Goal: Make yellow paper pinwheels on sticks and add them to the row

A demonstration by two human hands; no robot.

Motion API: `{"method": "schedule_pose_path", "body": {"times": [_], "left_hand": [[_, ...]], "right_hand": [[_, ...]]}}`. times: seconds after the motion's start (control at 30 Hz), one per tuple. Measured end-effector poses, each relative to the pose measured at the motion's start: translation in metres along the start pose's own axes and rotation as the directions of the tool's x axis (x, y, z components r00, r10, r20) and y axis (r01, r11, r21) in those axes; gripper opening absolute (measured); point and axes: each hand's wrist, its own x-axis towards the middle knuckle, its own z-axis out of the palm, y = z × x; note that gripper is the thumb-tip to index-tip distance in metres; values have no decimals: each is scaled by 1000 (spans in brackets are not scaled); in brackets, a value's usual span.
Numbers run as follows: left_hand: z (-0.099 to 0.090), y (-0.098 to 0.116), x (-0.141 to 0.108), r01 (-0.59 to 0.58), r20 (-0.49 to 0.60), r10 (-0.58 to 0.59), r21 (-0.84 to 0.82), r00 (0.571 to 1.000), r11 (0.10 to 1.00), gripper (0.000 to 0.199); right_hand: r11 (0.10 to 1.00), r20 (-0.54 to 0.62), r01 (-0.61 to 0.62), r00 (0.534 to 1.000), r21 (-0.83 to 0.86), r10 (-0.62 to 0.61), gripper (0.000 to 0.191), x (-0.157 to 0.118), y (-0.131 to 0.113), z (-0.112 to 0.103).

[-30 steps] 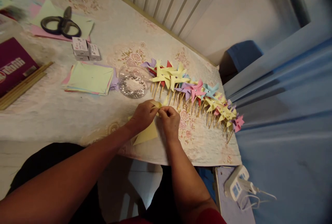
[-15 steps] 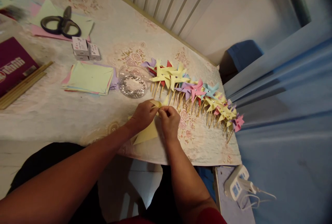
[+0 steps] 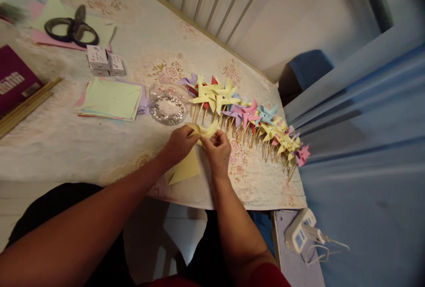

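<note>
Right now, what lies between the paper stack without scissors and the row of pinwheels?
A clear round dish of small shiny pieces lies between the paper stack and the pinwheels, as the head view shows.

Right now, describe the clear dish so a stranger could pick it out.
On the flowered tablecloth, find the row of pinwheels. The dish sits at the row's left end, beside the paper stack. Unlike both, it is round and clear, with small silvery pieces inside.
</note>
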Motion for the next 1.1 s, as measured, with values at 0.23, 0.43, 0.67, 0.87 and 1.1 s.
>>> {"method": "schedule_pose_path", "body": {"times": [0.23, 0.43, 0.67, 0.87, 1.1], "left_hand": [[0, 4, -1, 12, 0, -12, 19, 1000, 1000, 21], [0, 3, -1, 12, -15, -13, -59, 1000, 998, 15], [0, 4, -1, 49, 26, -47, -89, 999, 995, 17], [-1, 4, -3, 28, 66, -18, -155, 998, 988, 16], [0, 2, -1, -28, 58, 36, -136, 998, 990, 15]], "right_hand": [[993, 188, -61, 981, 105, 41, 25, 3, 3, -4], [987, 200, -79, 979, 140, 50, 23, 2, 2, -3], [975, 248, -97, 968, 200, 46, 19, 4, 3, -5], [965, 286, -130, 956, 229, 62, 21, 4, 7, -6], [950, 318, -168, 945, 263, 79, 26, 5, 10, -5]]}}
